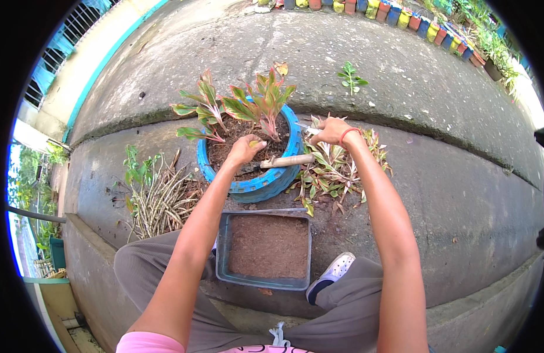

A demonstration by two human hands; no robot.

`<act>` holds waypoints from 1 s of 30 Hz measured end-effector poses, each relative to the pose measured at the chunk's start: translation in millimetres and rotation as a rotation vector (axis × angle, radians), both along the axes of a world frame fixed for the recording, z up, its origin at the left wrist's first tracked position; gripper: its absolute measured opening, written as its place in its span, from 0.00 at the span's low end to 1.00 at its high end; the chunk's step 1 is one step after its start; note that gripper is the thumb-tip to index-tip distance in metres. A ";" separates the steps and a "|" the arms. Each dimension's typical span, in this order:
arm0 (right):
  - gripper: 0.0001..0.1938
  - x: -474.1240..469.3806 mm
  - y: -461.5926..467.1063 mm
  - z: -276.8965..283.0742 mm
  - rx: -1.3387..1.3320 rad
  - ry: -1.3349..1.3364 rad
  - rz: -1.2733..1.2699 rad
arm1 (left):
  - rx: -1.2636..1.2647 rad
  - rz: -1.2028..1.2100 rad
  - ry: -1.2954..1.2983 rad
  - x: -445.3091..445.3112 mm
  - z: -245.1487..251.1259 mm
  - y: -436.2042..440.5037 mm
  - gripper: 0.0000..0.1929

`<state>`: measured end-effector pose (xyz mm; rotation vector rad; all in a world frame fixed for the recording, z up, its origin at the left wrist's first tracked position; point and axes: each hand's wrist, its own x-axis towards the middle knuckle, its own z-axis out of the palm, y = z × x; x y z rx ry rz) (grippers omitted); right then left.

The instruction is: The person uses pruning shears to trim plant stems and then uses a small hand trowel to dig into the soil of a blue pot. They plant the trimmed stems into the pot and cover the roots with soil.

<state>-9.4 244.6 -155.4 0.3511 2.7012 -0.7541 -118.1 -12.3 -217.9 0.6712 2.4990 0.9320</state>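
Note:
A blue-painted tire planter full of dark soil stands before me. Red-edged aglaonema plants grow upright in it. Over the soil, close to the stems, my left hand pinches a small yellowish piece, partly hidden by the fingers. My right hand is just right of the rim, gripping a small white-handled bladed tool whose tip points left. Below that hand lies a heap of cut aglaonema stems. A hand trowel with a wooden handle rests across the rim, its blade on the soil.
A dark plastic tub of brown soil mix sits between my feet. Bare stems and cuttings are piled at left. A raised concrete step lies beyond, with a green sprig on it. Colourful painted edging runs behind.

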 end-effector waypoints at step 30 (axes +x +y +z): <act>0.41 203.2 31.5 -253.1 0.130 -0.280 -1.600 | -0.385 -0.233 0.019 -59.4 86.0 -113.4 0.17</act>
